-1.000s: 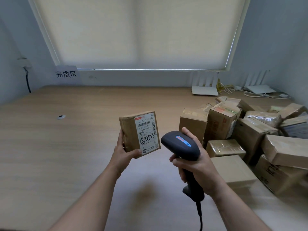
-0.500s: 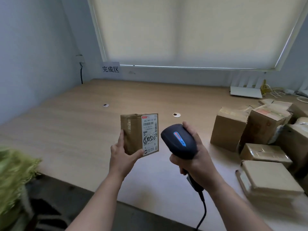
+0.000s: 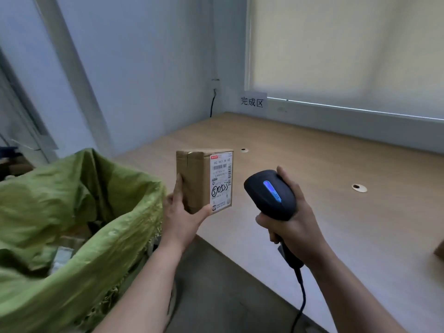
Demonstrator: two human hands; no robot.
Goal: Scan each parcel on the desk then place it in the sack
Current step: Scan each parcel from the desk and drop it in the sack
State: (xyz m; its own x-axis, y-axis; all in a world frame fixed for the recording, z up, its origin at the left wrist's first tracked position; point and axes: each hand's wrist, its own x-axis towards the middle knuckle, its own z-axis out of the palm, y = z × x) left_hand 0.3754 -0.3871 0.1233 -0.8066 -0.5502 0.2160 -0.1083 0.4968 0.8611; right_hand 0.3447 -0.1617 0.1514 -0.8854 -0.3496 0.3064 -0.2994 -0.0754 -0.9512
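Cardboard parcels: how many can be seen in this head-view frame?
2. One brown cardboard parcel with a white label is held upright in the left hand; a corner of another shows at the desk's right edge. More may be hidden inside the green sack.

View: swung left; the parcel pile has gone from sight.
Sack (image 3: 79, 212): green, open-mouthed, now fills the lower left.
Parcel (image 3: 204, 181): now just right of the sack's rim, at the worktop (image 3: 336, 179) edge.
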